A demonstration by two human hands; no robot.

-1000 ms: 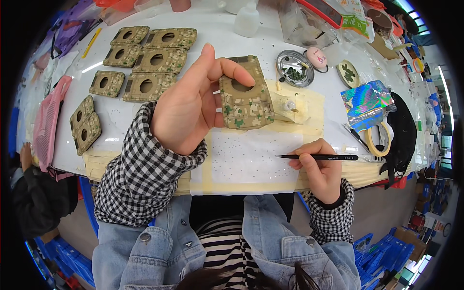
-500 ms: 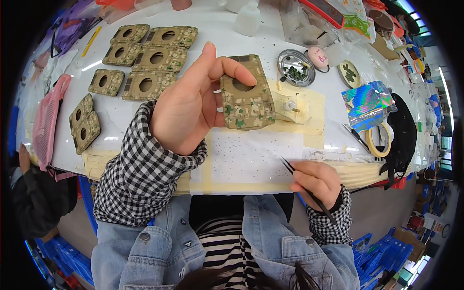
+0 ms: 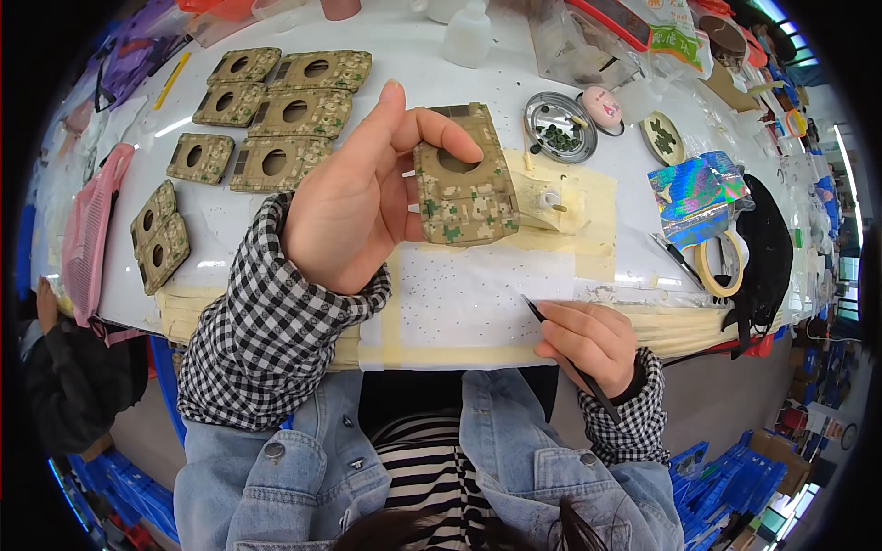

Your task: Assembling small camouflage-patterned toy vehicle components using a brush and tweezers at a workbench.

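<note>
A camouflage model tank hull (image 3: 469,209) with a round hole is held up over the table in my left hand (image 3: 344,202). The thumb points up and the index finger reaches to the hole's rim; the other fingers are partly hidden behind the hull. My right hand (image 3: 593,338) grips black tweezers (image 3: 599,397) like a pen. Their tips, which look close together, are over a white sheet (image 3: 450,308) scattered with many tiny dark bits. Whether the tips pinch a bit is too small to tell.
Several matching hulls (image 3: 292,112) lie at the back left. Right of centre are a round metal dish (image 3: 559,129) of small dark green parts, a small white cup (image 3: 548,200) and a tape roll (image 3: 719,264). A white bottle (image 3: 469,37) stands at the back.
My right hand has moved slightly left and up with the tweezers, and their tips look closer together. My left hand still holds the hull in nearly the same place.
</note>
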